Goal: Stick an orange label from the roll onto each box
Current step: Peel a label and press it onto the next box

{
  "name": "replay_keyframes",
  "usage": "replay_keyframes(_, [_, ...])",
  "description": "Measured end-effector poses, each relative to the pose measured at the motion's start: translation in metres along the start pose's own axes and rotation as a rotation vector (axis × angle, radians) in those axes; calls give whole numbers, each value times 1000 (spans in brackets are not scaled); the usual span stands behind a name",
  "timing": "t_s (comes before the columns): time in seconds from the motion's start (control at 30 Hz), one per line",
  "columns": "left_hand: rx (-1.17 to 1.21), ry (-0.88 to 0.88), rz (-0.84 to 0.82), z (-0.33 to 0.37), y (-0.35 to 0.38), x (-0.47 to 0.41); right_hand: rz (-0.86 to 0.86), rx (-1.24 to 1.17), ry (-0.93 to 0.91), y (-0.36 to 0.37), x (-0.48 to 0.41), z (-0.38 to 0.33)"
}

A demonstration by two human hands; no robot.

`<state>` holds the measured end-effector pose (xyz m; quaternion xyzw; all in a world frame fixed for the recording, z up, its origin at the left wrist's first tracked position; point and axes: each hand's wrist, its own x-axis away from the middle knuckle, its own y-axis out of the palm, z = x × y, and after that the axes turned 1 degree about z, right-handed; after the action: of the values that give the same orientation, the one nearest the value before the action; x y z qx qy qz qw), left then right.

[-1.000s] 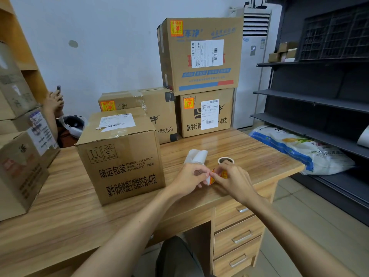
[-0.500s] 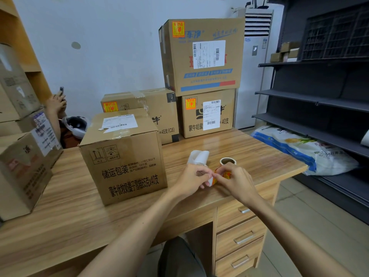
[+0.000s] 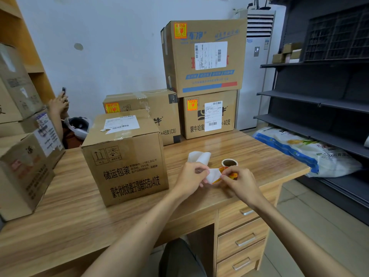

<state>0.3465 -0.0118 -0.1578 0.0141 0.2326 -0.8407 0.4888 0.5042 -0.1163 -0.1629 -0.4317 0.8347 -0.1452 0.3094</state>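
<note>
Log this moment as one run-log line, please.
step: peeling label | left hand: holds backing strip | right hand: pinches orange label | front box: unlabelled

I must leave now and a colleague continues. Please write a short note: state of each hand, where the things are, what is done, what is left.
Left hand: pinches the white backing strip.
Right hand: peeling an orange label at the strip's end.
Label roll: on the desk, behind the hands.
Done: three rear boxes carry orange labels: top, lower right, lower left.
Left: front box shows no orange label. Boxes at the left edge are too blurred to judge.
</note>
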Motion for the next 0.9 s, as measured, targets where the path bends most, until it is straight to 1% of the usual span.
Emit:
replay_keyframes(0.2, [-10, -25, 25, 5, -1, -1, -23, -89, 42, -19, 2, 7])
replay_keyframes(0.33, [-24, -28, 12, 9, -1, -1, -82, -115, 17, -34, 5, 10])
replay_keyframes(0.57, [-37, -42, -6, 14, -2, 1, -121, -77, 68, -60, 11, 15])
replay_keyframes(0.7, [-28, -51, -12, 15, -2, 1, -142, -106, 52, -77, 12, 9])
replay_keyframes(0.83, [-37, -65, -10, 21, -6, 4, -91, -163, 16, -85, 11, -4])
replay_keyframes(0.9, [-72, -18, 22, 30, -10, 8, -27, -118, -41, -82, 9, -12])
